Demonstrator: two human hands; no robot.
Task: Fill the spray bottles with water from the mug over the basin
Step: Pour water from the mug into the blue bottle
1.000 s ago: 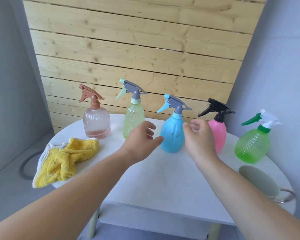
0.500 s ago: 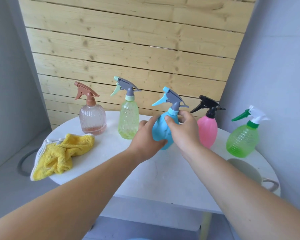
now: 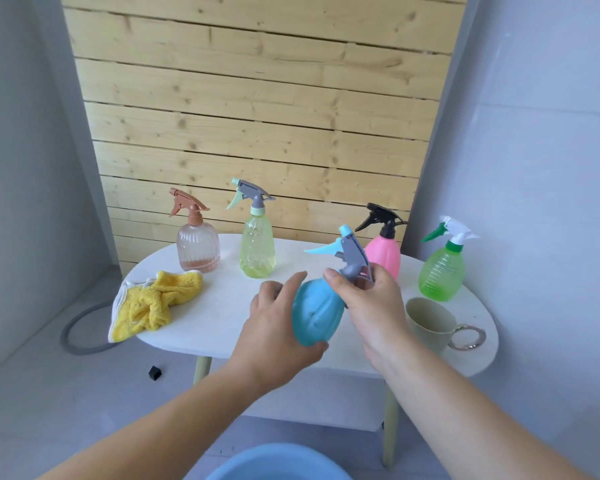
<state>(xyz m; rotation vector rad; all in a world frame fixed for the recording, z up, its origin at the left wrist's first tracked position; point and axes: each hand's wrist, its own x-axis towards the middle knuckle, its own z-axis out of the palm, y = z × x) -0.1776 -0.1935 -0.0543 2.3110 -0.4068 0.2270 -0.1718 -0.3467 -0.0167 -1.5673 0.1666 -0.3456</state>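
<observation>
Plank wall (image 3: pixel 257 98) at the back, white table (image 3: pixel 222 317) in front of me, and the blue bottle (image 3: pixel 314 313) is up off the tabletop, held tilted over the table's near edge with its nozzle pointing left. My left hand (image 3: pixel 274 327) wraps the bottle's body from the left, thumb curled under its base. My right hand (image 3: pixel 371 306) is clamped round the neck, just under the grey sprayer (image 3: pixel 352 252), which sits on the bottle. The mug (image 3: pixel 426 320) stands upright on the right end of the table, just beside my right wrist, handle to the right; I can't tell whether there is water in it. The basin (image 3: pixel 278 462) shows only as a blue rim at the bottom of view, below my hands. Along the back stand the peach bottle (image 3: pixel 198 247), yellow bottle (image 3: pixel 257 251), pink bottle (image 3: pixel 383 256) and green bottle (image 3: pixel 440 271), all upright. The yellow cloth (image 3: pixel 153 303) lies crumpled on the table's left end.
</observation>
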